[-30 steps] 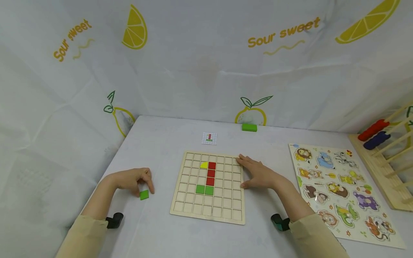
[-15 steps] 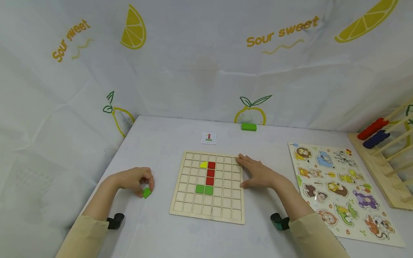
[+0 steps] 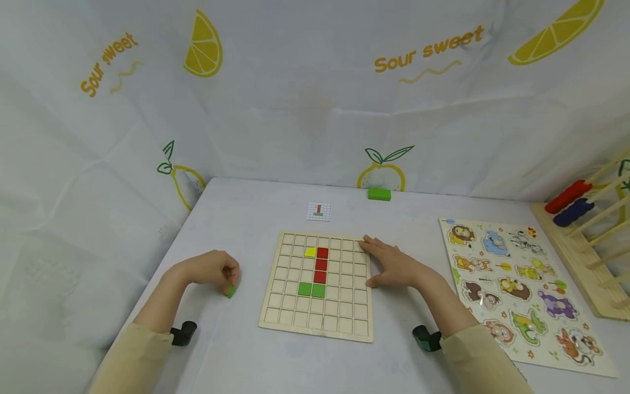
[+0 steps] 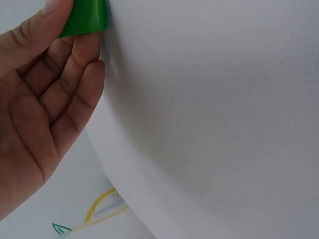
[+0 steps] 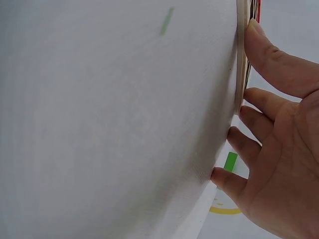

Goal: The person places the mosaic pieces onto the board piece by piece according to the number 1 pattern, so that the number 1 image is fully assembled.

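Observation:
My left hand (image 3: 213, 269) pinches a green square tile (image 4: 88, 19) between thumb and fingers, left of the wooden grid board (image 3: 290, 318). In the head view most of that tile is hidden by the fingers. Spread along the board's right edge, my right hand (image 3: 396, 265) touches its rim with thumb and fingertips. Set in the board's cells are a yellow quarter-round tile (image 3: 310, 251), a column of red tiles (image 3: 321, 265) and two green tiles (image 3: 311, 289). Beyond the board lies a small card (image 3: 319, 211) printed with a similar coloured pattern.
A green block (image 3: 379, 194) stands at the table's back edge. To the right lie an animal puzzle board (image 3: 497, 323) and a wooden rack (image 3: 590, 262) with red and blue beads on rods. A white printed cloth (image 3: 305, 109) hangs behind and to the left.
My left hand has gone from touching the green tile on the table to gripping it, and has shifted slightly right, towards the board. My right hand stays at the board's edge.

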Tool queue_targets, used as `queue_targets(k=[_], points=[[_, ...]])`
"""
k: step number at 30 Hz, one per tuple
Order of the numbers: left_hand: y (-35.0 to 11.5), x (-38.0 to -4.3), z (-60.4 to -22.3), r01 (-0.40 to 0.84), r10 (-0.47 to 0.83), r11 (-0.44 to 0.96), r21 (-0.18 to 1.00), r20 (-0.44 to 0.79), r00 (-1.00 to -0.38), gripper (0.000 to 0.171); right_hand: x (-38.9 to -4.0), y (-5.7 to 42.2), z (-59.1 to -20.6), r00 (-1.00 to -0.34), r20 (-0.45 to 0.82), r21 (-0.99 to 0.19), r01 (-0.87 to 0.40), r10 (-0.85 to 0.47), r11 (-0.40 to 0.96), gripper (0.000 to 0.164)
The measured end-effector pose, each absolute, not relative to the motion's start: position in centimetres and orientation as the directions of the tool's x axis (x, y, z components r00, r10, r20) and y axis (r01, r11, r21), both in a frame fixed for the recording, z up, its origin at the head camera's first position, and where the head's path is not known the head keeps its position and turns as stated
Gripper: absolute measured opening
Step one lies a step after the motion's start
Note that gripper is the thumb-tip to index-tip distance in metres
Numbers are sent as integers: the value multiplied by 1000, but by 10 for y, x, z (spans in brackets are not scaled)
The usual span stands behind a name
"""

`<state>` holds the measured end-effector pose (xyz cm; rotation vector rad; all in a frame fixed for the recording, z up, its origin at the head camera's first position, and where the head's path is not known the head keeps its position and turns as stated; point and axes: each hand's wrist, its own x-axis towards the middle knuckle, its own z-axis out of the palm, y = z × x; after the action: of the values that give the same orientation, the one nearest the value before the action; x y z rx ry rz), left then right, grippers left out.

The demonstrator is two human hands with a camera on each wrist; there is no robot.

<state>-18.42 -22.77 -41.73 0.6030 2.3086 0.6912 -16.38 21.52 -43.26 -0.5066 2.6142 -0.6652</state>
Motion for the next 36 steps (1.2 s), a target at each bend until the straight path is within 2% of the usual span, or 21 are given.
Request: queue_targets(k=[12,36], points=[[-189,-198,-401,295,620,706,644,-360,-697,16,-163,214,-431,-857,-287,-513,-239,-427,825,93],[-105,-200,-396,438,719,621,650,-249,-649,9,-164,215,-432,-856,-275,-509,-257,-438,822,93]])
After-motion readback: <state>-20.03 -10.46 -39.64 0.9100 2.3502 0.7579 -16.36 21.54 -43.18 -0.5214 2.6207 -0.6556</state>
